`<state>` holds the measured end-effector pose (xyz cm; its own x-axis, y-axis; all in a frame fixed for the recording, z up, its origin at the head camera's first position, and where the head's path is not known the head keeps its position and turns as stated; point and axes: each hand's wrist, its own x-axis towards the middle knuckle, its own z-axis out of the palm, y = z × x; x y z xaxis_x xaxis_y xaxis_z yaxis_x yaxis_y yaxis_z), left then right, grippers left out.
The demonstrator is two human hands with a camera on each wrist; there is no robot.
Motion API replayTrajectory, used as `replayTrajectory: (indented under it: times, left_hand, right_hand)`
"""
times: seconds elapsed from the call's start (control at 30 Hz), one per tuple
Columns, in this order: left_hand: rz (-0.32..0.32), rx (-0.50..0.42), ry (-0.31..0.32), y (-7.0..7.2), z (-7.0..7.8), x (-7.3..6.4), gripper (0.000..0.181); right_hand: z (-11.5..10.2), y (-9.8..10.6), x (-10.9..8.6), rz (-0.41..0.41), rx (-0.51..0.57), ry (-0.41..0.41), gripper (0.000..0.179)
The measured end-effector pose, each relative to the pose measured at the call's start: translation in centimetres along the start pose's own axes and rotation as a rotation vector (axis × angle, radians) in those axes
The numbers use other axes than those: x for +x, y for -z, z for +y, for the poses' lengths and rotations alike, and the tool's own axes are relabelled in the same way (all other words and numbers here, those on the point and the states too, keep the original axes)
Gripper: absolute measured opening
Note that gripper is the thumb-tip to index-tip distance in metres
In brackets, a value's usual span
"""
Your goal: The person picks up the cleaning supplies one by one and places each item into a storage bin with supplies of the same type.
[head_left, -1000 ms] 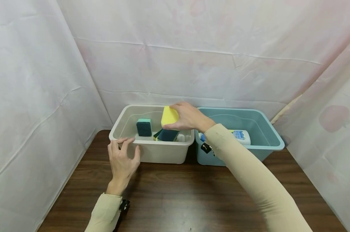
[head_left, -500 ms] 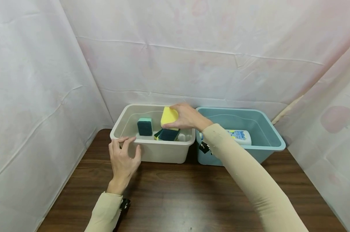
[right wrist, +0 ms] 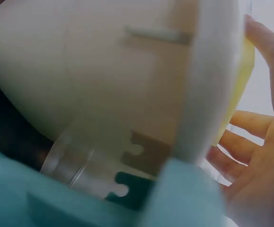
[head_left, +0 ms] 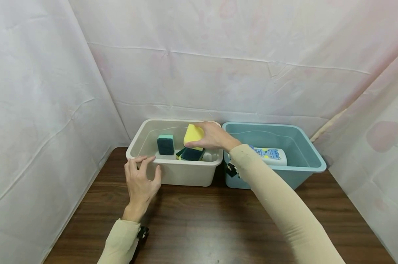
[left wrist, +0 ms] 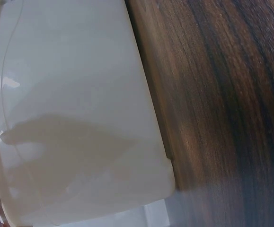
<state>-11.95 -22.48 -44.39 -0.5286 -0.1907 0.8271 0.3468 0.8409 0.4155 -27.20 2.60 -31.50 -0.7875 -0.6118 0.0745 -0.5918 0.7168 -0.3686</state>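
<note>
A yellow sponge (head_left: 193, 135) is pinched between the thumb and fingers of my right hand (head_left: 213, 136), over the right part of the beige bin (head_left: 182, 173). Right below it, a dark-green-faced scouring sponge (head_left: 192, 154) lies in the bin and overlaps another sponge. Farther left, a dark sponge with a light green back (head_left: 166, 146) stands upright. My left hand (head_left: 141, 185) rests its fingertips on the bin's front left rim, thumb held apart in front of the wall. In the right wrist view, the bin's rim partly hides the yellow sponge (right wrist: 243, 78).
A blue bin (head_left: 308, 168) stands just right of the beige one, with a white labelled bottle (head_left: 274, 156) lying inside, partly behind the right sleeve (head_left: 271, 190). Both bins sit on a dark wooden table (head_left: 192, 220). White cloth (head_left: 192, 73) hangs behind and at both sides.
My right hand has lowered slightly with the yellow sponge, closer to the sponges beneath. The left hand keeps its place on the rim.
</note>
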Motion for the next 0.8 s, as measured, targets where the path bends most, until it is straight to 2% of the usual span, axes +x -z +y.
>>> replayTrajectory:
  times: [0.47,0.8]
  left_hand:
    - [-0.003,0.004,0.005,0.08,-0.08,-0.09,0.034]
    - [-0.002,0.007,0.005,0.16,-0.14,0.04,0.034]
  right_hand:
    - [0.37,-0.98,0.18,-0.001,-0.027,0.004,0.092]
    - [0.15,-0.5,0.16,-0.034,-0.036,-0.003,0.103]
